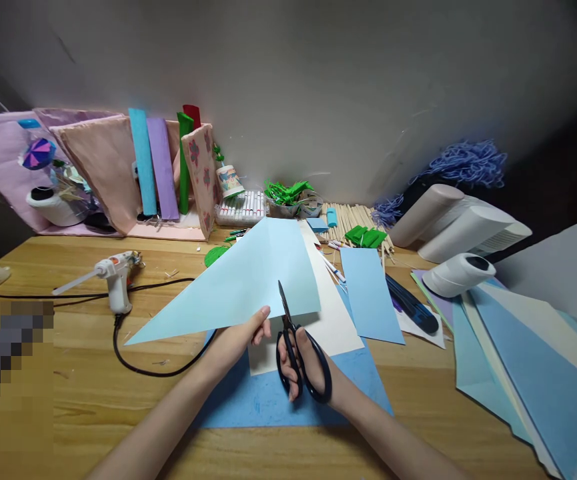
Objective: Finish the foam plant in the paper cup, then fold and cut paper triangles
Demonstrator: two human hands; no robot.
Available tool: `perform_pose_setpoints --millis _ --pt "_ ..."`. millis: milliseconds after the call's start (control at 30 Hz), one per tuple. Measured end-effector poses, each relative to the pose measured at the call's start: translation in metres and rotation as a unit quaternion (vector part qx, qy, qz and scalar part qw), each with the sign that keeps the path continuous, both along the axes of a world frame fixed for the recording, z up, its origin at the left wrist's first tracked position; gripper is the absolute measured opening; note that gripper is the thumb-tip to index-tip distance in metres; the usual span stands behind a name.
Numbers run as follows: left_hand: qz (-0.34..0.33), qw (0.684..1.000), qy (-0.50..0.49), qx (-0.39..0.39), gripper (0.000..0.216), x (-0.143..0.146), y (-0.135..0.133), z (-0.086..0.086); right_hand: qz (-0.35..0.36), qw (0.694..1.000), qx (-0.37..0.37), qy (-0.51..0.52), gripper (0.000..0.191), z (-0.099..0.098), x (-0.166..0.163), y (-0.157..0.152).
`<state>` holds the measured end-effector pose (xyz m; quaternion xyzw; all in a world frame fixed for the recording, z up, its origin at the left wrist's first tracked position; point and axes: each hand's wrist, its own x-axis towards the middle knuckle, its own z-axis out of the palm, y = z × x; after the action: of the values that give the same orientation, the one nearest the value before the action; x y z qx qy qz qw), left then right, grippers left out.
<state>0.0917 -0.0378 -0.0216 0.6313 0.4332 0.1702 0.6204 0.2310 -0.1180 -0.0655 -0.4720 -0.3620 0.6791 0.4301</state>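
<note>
In the head view, a folded pale-blue paper triangle (228, 283) is being pinched at its lower edge by the left hand (245, 337), its long axis running down-left. Black-handled scissors (295, 347) are being gripped by the right hand (313, 377), blades pointing up into that edge, just right of the pinch, above a blue sheet (268, 400).
</note>
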Motion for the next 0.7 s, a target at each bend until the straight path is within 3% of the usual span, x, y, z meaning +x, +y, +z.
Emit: perform_pose_setpoints --millis 433,567,700 --pt "0.011 1.000 -0.001 -0.012 0.044 0.003 -0.001 0.002 -0.037 0.998 -0.046 -0.030 0.064 0.012 -0.008 0.003" --pt "0.018 1.000 0.005 -0.012 0.045 0.004 -0.001 0.004 -0.028 0.998 -0.049 -0.041 0.064 0.011 -0.006 0.003" --pt "0.020 0.998 0.011 -0.058 0.045 0.005 -0.002 0.004 -0.022 0.999 -0.036 -0.027 0.065 0.005 -0.002 0.004"
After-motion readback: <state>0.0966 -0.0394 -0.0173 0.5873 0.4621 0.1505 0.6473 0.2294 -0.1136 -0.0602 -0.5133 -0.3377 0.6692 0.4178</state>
